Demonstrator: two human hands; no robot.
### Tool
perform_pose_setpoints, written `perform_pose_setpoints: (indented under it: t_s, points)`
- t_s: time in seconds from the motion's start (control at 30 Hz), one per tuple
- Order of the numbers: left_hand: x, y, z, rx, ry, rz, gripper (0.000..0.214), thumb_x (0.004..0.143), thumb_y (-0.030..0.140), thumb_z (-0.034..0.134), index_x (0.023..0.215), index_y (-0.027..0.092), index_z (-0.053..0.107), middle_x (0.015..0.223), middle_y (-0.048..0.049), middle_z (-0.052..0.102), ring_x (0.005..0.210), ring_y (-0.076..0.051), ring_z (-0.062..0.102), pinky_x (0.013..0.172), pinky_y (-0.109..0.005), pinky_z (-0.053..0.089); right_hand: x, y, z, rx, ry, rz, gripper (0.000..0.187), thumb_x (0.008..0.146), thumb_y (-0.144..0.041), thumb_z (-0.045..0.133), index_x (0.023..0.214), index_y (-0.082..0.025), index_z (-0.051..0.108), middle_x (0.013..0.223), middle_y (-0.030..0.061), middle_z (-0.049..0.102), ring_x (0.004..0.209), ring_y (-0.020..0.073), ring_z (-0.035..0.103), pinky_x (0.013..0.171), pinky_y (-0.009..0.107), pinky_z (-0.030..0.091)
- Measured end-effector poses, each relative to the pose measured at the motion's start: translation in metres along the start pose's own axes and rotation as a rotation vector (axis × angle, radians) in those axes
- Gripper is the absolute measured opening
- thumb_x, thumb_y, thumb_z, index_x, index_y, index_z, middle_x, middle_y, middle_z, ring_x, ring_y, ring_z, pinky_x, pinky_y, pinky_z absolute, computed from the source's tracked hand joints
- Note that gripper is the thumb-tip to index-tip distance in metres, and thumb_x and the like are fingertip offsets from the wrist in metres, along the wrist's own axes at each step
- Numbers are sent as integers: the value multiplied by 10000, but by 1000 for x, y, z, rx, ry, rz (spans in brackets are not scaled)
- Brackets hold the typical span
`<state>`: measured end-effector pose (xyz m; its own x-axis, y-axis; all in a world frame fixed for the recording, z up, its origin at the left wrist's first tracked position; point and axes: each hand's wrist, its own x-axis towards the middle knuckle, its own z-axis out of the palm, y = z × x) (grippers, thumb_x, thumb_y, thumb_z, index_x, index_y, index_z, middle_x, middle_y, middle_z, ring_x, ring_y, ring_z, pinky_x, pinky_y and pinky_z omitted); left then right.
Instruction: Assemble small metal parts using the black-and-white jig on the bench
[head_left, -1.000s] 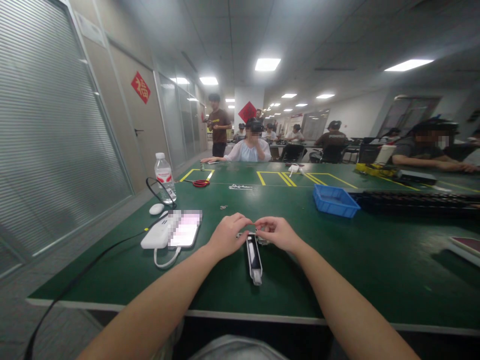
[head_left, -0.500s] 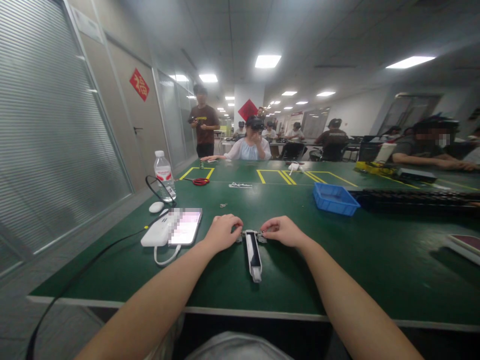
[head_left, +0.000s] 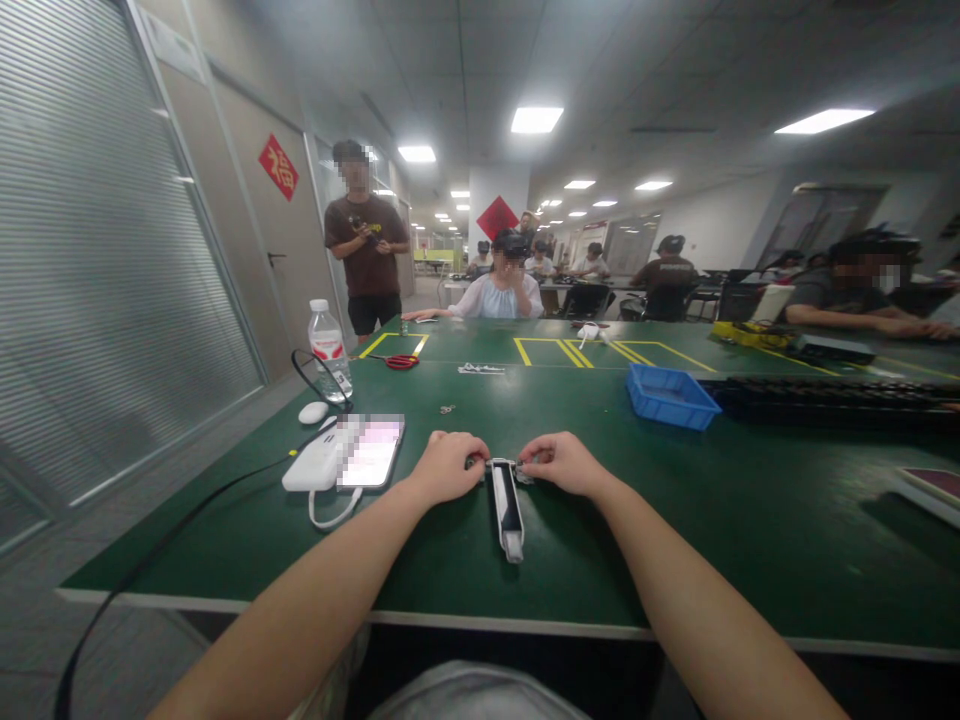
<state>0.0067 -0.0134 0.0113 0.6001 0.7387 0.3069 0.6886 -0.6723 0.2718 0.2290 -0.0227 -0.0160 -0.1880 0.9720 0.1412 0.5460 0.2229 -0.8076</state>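
A long, narrow white piece with a black strip (head_left: 508,505) lies on the green table, its narrow pale end pointing towards me. Small metallic parts stick out on both sides of its far end. My left hand (head_left: 450,466) pinches the part on the left side, and its fingers are closed. On the right side, my right hand (head_left: 564,463) has thumb and fingertips together on the matching small part (head_left: 525,478). The fingers hide much of both parts, so their exact kind cannot be made out.
Left of my hands are a phone (head_left: 373,455), a white power bank with cable (head_left: 309,468) and a water bottle (head_left: 328,350). Farther back lie red-handled scissors (head_left: 401,361) and small metal pieces (head_left: 448,409). A blue bin (head_left: 670,397) stands right. A person sits opposite.
The standing person at the back left has come closer and further left. My hands stay at the far end of the white piece with only slight finger shifts.
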Motion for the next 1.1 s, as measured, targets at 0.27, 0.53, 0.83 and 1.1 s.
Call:
perform_pose_setpoints:
  t_s: [0.27,0.53,0.83,1.1]
  points:
    - [1,-1,2,-3,6,15,196,759,178,489,851,212,658,868,-6,664,862,-183,579,830,-339,340,0,0,2,-23,7,-24,204,625,-268,682,777,-133,698,589,13,639,475,84,493,466,209,382]
    - [1,-3,3,1,3,18,195,761,192,497,867,214,660,859,-6,662,861,-182,577,826,-338,338,1,2,1,-50,7,-43,206,634,-273,676,780,-130,701,574,14,631,474,84,487,451,202,366]
    - [1,-4,3,-12,10,16,195,756,187,494,855,215,659,855,-3,663,856,-183,579,825,-337,332,0,2,2,-52,8,-47,195,645,-272,673,776,-131,698,572,23,642,466,85,493,445,199,368]
    - [1,-4,3,-14,12,17,196,753,185,491,852,217,657,851,6,661,854,-178,578,813,-339,320,-2,-4,2,-39,-13,-43,180,655,-242,654,789,-127,693,614,31,655,484,83,504,453,195,377]
